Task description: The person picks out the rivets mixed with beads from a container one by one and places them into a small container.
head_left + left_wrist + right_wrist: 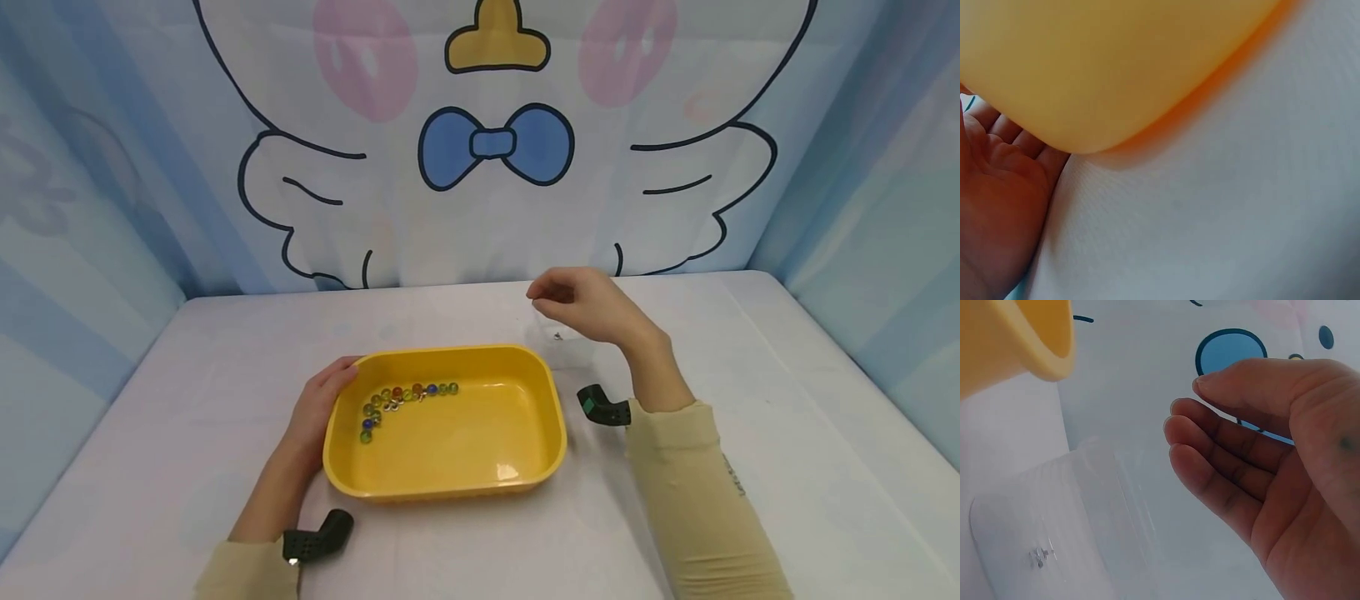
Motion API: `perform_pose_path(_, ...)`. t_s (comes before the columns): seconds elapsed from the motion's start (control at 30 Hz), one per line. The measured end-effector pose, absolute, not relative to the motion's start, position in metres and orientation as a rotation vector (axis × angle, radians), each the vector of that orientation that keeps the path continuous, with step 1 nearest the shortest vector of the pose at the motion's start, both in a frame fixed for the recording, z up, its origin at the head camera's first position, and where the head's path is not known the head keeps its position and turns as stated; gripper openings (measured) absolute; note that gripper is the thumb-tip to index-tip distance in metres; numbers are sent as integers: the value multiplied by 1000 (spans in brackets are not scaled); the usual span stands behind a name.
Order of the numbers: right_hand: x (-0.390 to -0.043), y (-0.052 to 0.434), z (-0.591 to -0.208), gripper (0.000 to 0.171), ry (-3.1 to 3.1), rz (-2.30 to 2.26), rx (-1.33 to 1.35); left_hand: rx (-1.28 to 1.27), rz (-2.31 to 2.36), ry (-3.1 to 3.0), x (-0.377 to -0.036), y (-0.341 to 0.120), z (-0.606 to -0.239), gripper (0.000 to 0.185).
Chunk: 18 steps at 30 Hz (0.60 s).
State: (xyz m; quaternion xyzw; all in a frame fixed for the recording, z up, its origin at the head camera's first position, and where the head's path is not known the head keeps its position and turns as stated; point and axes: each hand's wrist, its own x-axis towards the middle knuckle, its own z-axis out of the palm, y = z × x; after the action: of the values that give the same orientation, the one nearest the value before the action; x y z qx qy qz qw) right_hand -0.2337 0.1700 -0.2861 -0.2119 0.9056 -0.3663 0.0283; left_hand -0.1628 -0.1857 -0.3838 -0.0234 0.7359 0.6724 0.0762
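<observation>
sleeves (pixel 697 492): 2, long, pale yellow | wrist cameras (pixel 603 406): 2, black | hands bare

My plain yellow plastic tray (pixel 480 454) holds small glass marbles (pixel 397 398) in green, blue, orange and red along its ten o'clock corner. The bench (pixel 787 433) wears a pale white cloth. At twelve o'clock, the backdrop (pixel 480 167) shows a white cartoon bird, blue bow tie, pink cheeks. My sleeves (pixel 693 492) are cream.
</observation>
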Motion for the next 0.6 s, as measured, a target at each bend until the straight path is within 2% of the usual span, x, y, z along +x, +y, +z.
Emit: perform_pose_path(0.6, -228, 148, -278, 13, 2764, -1215, -771, -65, 2012, 2201, -163, -186, -384, 45)
